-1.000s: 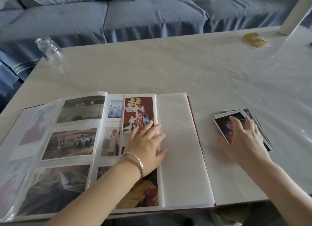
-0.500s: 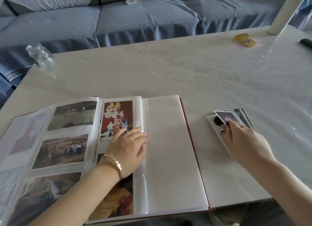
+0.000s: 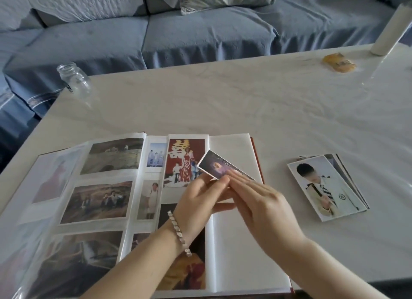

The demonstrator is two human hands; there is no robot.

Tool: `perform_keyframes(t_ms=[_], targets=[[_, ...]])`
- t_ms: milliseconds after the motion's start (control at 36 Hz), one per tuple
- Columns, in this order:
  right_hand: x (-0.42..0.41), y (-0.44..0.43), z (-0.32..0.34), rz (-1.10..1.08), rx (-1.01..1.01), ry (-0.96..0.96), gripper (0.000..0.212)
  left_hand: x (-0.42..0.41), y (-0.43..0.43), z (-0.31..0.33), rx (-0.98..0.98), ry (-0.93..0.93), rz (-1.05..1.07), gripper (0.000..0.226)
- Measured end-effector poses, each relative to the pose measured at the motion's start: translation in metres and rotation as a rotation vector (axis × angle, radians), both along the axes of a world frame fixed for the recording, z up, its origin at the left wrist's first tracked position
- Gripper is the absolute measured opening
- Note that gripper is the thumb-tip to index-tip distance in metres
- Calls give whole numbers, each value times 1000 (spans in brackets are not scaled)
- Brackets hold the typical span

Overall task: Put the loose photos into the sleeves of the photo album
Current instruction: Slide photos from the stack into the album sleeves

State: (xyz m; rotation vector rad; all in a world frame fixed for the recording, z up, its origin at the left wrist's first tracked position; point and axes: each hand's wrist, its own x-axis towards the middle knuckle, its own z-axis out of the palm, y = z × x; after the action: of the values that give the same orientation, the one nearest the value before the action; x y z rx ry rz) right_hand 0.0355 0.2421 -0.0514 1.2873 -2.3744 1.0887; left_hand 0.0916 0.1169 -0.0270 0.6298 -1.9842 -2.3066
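The single head camera looks forward and down, from close above, over the desk (image 3: 245,102) toward the sofa (image 3: 178,31) behind.

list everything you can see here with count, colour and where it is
photo album: one, white pages with a red cover edge, lying open on the near left of the table
loose photo: one, dark purple, held above the album's right page
photo stack: one pile, top print mostly white, on the table right of the album
glass jar: one, clear, far left corner of the table
yellow packet: one, far right of the table
white bottle: one, far right edge, top cut off
table: one, pale marbled
sofa: one, blue-grey, behind the table
bracelet: one, silver, on the left wrist
left hand: holding the loose photo
right hand: fingers on the same photo
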Motion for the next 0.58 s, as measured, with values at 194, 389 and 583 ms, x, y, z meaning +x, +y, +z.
perform_keyframes(t_ms=[194, 389, 583], targets=[[-4, 6, -9, 89, 184, -186, 49, -6, -17, -18, -459, -96, 272, 21], [-22, 22, -41, -177, 384, -342, 52, -35, -37, -15, -736, -83, 516, 42], [-14, 21, -57, -247, 387, -382, 52, -42, -51, -5, -935, -120, 448, 69]])
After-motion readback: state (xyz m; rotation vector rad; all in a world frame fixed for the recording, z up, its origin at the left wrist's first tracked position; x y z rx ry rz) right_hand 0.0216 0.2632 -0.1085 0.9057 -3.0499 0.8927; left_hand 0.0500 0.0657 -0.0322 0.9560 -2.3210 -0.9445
